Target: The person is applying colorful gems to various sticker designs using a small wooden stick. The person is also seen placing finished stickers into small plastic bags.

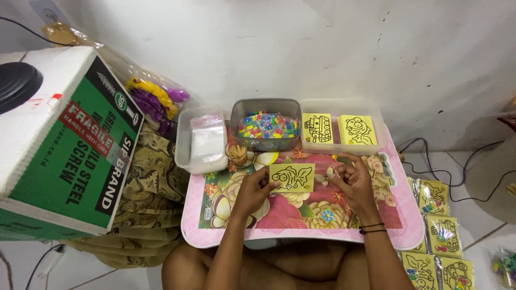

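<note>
Sitting at pink floral tray table (pixel 408 231), white wall (pixel 322 48), tiled floor (pixel 484 177)

Head camera — looking down, fairly close

I see a pink floral lap table (pixel 408 228). On it stand three tubs: white (pixel 184 156), grey (pixel 265 107), clear (pixel 376 140).
</note>
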